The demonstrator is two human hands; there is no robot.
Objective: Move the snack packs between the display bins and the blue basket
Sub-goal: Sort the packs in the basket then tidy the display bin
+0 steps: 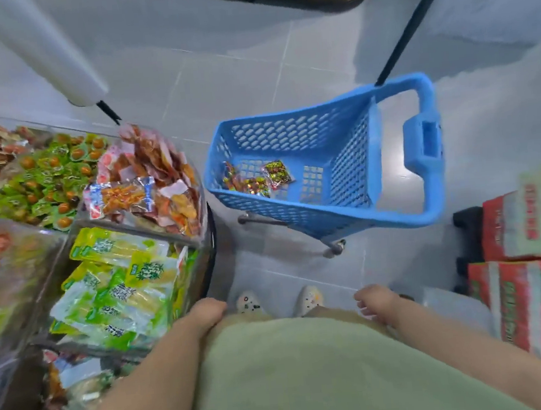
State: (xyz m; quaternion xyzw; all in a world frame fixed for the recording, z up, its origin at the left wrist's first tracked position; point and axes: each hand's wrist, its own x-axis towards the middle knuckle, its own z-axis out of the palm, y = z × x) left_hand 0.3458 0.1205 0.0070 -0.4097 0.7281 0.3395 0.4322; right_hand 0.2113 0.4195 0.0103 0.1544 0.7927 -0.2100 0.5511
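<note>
The blue basket [349, 152] stands on wheels on the grey tiled floor ahead of me. A few small red, yellow and green snack packs [257, 178] lie on its bottom at the left. Clear display bins [200, 184] fill the left side, holding orange-red packs [149, 182], yellow-green packs [122, 283] and small green packs [47, 178]. My left hand [206, 313] hangs low by my waist, beside the near bin, with nothing in it. My right hand [377, 301] hangs at my right side with loosely curled fingers and holds nothing.
Red and green cartons [529, 264] are stacked on the floor at the right. A black pole [407, 26] slants down to the basket's handle. A white roll [39, 48] hangs over the bins at the upper left. My shoes [281, 302] stand on the tiles.
</note>
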